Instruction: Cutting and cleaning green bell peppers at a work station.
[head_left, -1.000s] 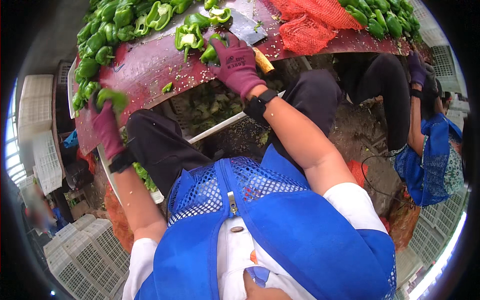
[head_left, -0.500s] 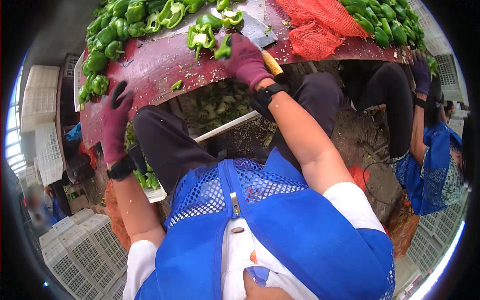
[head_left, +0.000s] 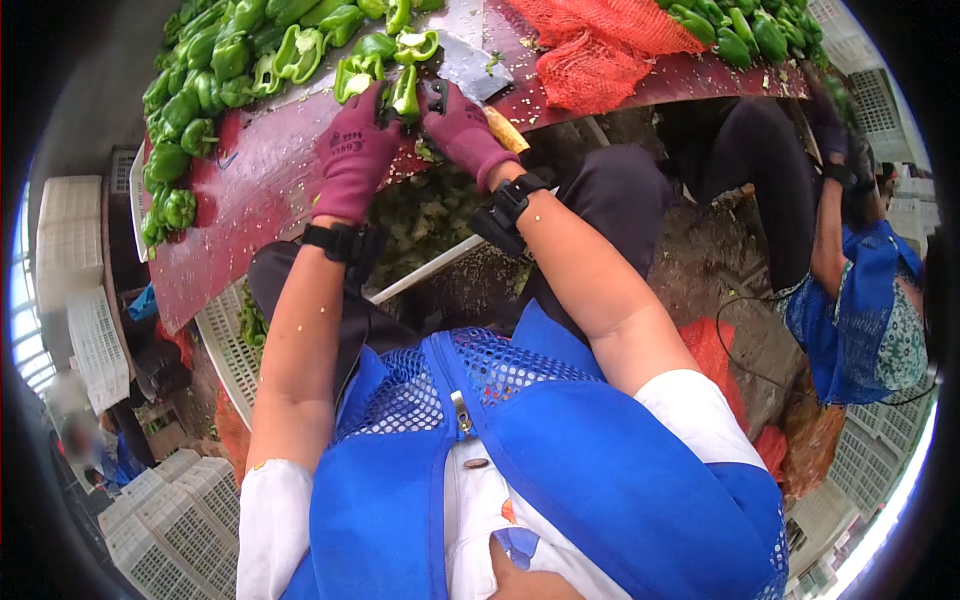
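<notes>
Both my hands wear maroon gloves with dark fingertips and meet at the table's near edge. Between them is a cut green bell pepper piece, its pale inside showing. My left hand has its fingers curled at the left side of this piece, closed on it. From the other side my right hand grips it with thumb and fingers. Just beyond my left fingertips lies a pepper half, and another cut half sits farther back. A broad knife with a yellowish wooden handle lies beside my right hand.
Whole green peppers are heaped along the far left of the red table. Red mesh netting and more peppers lie at right. Trimmings fill a container below. A co-worker sits at right; crates stand behind left.
My left hand has come from the table's left edge over to the right hand, meeting it at the pepper piece. The right hand keeps hold of the piece. The view has shifted slightly.
</notes>
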